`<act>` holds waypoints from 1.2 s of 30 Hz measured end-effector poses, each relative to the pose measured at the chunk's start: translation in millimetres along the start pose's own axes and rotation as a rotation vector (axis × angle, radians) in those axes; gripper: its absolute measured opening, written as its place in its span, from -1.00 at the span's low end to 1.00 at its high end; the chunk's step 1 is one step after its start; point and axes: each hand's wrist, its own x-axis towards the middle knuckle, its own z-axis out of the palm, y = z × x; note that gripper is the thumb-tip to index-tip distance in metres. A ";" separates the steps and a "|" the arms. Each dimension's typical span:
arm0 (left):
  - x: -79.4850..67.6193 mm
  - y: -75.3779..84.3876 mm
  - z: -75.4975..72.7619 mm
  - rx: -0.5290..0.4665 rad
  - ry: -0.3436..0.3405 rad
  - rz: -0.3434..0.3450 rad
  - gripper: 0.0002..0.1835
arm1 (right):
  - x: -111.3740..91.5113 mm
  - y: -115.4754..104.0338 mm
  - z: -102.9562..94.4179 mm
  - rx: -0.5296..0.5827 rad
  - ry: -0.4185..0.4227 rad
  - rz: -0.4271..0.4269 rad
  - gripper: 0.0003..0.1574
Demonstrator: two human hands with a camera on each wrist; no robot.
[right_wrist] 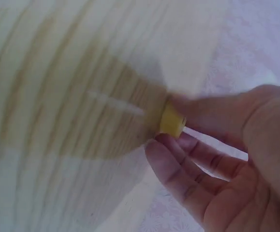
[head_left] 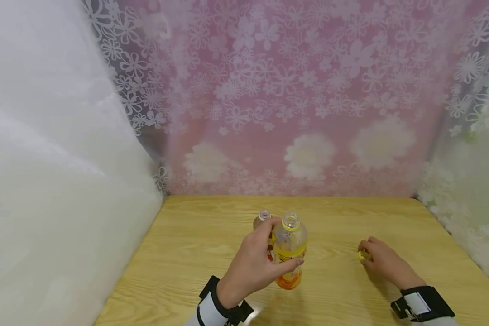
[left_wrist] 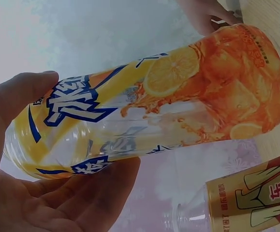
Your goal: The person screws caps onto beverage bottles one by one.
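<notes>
My left hand [head_left: 254,260] grips a clear plastic drink bottle [head_left: 290,237], its thumb on one side and its fingers round the other. The bottle has no cap, and a yellow ring sits below its open mouth. In the left wrist view its label [left_wrist: 173,72] shows lemon slices and orange splashes. Over to the right, my right hand [head_left: 387,262] pinches a small yellow bottle cap [right_wrist: 172,121] between thumb and fingertips, right at the tabletop. Just behind the gripped bottle stands a second uncapped bottle [head_left: 264,217], partly hidden by my left hand; its label [left_wrist: 251,195] is gold and red.
Both hands work over a wood-grain table [head_left: 195,235]. A pink flowered curtain [head_left: 293,90] hangs along its far edge. Pale sheeting [head_left: 65,158] closes off the left side, and a whitish flowered sheet [head_left: 468,172] hangs on the right.
</notes>
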 end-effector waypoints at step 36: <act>10.5 -23.3 19.3 0.100 -0.065 -0.020 -0.16 | 26.3 -206.8 -152.7 0.216 0.215 -0.525 -0.54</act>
